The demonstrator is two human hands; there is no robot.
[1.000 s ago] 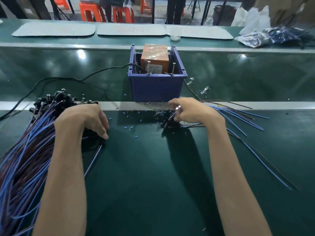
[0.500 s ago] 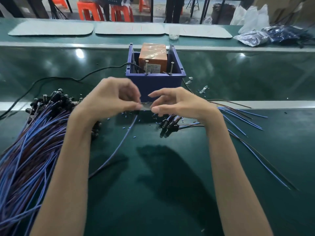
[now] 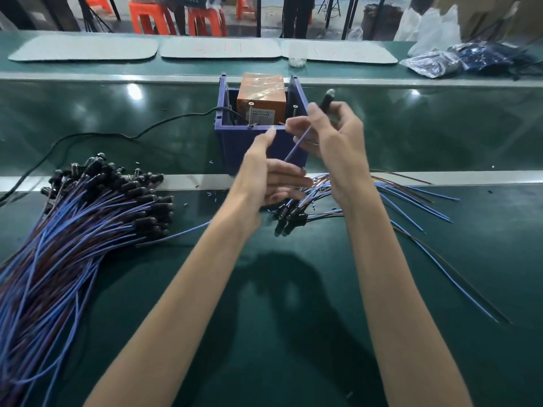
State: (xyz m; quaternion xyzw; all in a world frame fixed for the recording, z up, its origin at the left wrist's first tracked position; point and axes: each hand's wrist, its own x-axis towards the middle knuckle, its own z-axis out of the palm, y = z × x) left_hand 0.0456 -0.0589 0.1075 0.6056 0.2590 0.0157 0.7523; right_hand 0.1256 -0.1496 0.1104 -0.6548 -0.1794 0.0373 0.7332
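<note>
The big wire bundle (image 3: 73, 230) is lying left on the desk (image 3: 293, 304), with the blue bin (image 3: 235, 148) standing behind both hands. The right hand (image 3: 338, 136) is pinching 1 blue wire (image 3: 296, 145) just below its black head (image 3: 326, 99), raised before the bin. The left hand (image 3: 264, 177) is lying relaxed, fingers nearly straight, against the wire's slack. Light and limp, the wire is probably handling best when gripped near that stiff head.

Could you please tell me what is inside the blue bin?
An orange box, two upright metal pins and a black cable; the bin wall hides everything lower.
</note>
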